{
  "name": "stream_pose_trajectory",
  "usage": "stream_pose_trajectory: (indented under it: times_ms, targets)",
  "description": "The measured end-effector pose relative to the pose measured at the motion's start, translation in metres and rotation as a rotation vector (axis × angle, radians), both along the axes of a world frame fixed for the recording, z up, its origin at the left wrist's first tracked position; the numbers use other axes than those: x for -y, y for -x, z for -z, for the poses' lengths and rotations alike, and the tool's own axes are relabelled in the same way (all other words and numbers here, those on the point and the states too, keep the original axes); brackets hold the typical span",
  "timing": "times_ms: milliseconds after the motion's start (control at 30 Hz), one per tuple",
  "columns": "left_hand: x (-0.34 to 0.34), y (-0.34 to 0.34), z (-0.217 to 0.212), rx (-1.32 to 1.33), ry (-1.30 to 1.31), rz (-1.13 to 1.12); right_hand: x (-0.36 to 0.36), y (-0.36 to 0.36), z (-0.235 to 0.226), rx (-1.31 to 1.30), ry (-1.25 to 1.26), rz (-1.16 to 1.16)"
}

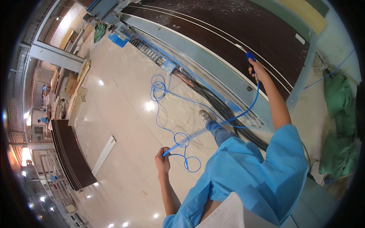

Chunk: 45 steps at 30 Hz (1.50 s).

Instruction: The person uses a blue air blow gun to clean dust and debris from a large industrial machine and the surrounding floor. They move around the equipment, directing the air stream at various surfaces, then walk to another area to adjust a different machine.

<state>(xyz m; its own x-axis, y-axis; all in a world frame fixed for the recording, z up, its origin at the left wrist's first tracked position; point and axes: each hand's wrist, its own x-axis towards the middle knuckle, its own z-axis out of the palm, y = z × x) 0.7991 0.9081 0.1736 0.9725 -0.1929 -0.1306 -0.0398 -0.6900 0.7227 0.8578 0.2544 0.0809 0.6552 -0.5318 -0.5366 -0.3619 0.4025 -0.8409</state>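
Over the near part of a dark brown panel (220, 38), my right hand (257, 69) grips a blue air blow gun (249, 56) by its handle, its pale nozzle tilted toward the panel. Pale lines run along the panel, and white dust lies on its far part. From the gun's base a blue air hose (255, 102) curves down and across in front of my body. Out to the left, my left hand (162, 161) is closed round a stretch of that hose. Loose loops of hose hang below this hand and lie on the floor farther off.
Dark cables (216, 102) run along the machine's side by my shoe (205, 116). A white strip (104, 154) and another dark panel (72, 155) are at left. Green bags (336, 98) hang at right. A blue bin (118, 40) sits at the machine's far end.
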Motion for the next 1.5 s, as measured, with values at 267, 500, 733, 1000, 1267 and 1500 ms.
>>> stream_pose_trajectory:
  times_ms: [267,500,733,1000,1267,1500]
  targets:
    - [0.000,-0.170,-0.031,0.084,-0.204,0.098,0.107,-0.168,-0.008,0.065,-0.250,0.947]
    - [-0.076,-0.276,-0.024,0.124,-0.292,0.038,0.060,-0.317,-0.013,0.182,-0.256,0.346]
    - [-0.118,-0.409,-0.009,0.227,-0.255,-0.038,-0.026,-0.442,-0.001,0.006,-0.084,-0.208]
    - [-0.138,-0.599,0.016,0.125,-0.147,-0.016,-0.068,-0.579,-0.005,0.130,-0.292,0.533]
    - [-0.091,-0.770,0.008,0.203,-0.051,0.319,-0.069,-0.629,0.002,0.144,-0.137,0.504]
    - [-0.040,-0.854,0.003,0.150,-0.184,0.406,0.021,-0.608,0.009,0.218,-0.280,1.265]
